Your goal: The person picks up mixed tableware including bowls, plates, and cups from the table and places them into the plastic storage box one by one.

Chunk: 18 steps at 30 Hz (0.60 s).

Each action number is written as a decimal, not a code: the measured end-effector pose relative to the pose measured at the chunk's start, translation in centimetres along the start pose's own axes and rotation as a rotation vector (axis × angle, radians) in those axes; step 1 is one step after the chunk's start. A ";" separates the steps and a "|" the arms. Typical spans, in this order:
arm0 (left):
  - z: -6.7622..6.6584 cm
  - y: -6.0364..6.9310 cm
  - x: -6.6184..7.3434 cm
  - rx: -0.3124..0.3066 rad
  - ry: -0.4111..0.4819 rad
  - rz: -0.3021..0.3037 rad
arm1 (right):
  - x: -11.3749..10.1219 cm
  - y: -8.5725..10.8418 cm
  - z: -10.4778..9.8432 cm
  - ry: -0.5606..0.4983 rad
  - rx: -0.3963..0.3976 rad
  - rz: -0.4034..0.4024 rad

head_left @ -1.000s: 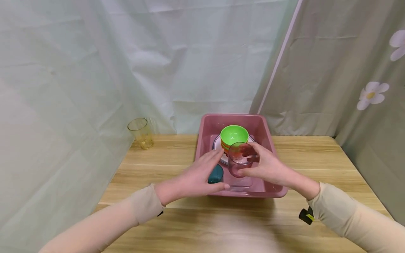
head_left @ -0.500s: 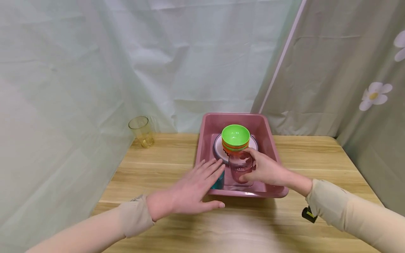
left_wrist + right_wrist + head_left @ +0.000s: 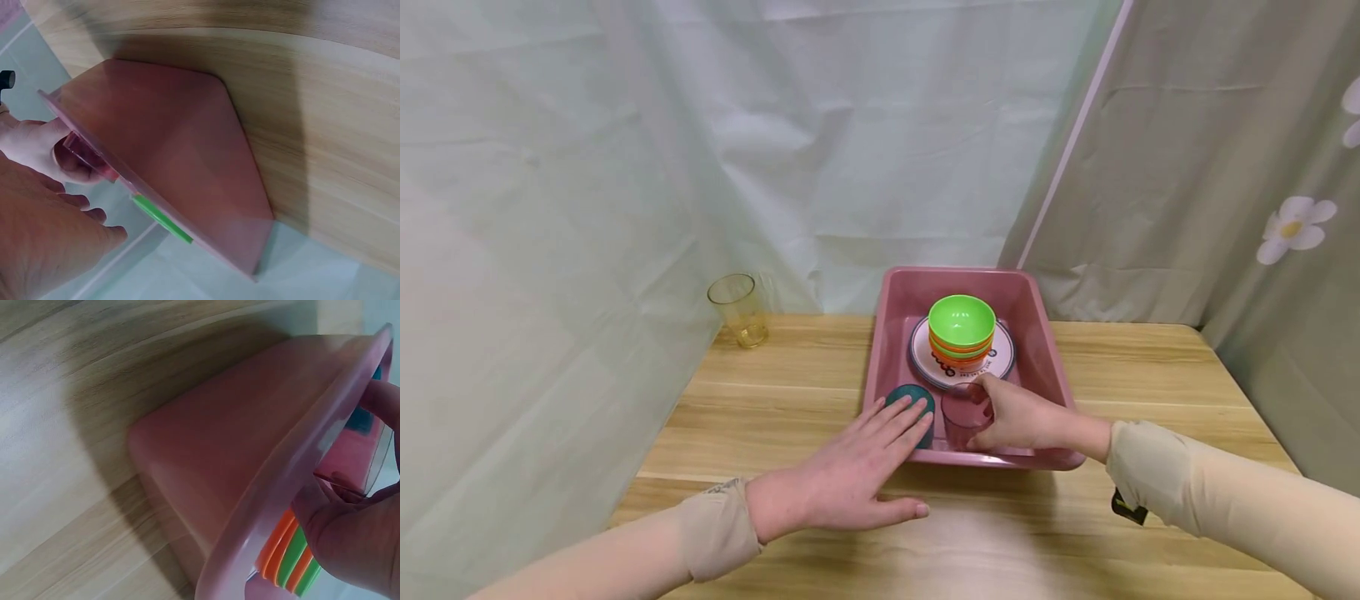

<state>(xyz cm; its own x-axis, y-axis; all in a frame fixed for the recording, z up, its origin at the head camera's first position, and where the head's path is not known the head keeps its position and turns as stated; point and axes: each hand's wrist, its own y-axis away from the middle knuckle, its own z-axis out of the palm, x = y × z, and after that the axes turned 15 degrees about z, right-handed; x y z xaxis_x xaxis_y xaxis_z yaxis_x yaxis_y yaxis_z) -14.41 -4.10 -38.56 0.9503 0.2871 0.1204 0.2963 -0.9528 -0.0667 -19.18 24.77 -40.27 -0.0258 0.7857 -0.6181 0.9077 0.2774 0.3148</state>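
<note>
A clear pinkish cup [image 3: 961, 421] is gripped by my right hand [image 3: 1022, 414], low inside the front of a pink plastic tub [image 3: 880, 350]. Beside it on the left stands a teal cup [image 3: 913, 392] in the tub's front left corner. My left hand [image 3: 835, 475] has its fingers straight and spread over the tub's front left rim, in front of the teal cup; whether they touch it I cannot tell. Behind the cups, a stack of green and orange bowls [image 3: 962, 323] sits on white plates [image 3: 1004, 354] with dark rims. The right wrist view shows fingers curled round the clear cup [image 3: 356, 456].
A yellow clear tumbler [image 3: 741, 312] stands at the back left of the wooden table [image 3: 760, 417]. Pale curtains [image 3: 865, 150] hang right behind the table's back edge and along both sides.
My right hand has lowered the pinkish cup into the front of the tub, beside the teal cup. My left hand has drawn back towards me and down, with its fingers spread.
</note>
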 end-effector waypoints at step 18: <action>-0.1 0.0 -0.4 -0.055 -0.017 -0.030 | -0.2 -0.5 0.8 0.061 -0.040 -0.045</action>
<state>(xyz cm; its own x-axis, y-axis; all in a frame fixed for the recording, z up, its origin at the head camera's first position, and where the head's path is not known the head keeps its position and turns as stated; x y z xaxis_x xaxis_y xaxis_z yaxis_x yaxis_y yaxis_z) -14.83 -4.26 -38.56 0.9428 0.3167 0.1043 0.3194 -0.9476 -0.0091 -19.31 24.07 -40.87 -0.0932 0.8039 -0.5874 0.8877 0.3343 0.3166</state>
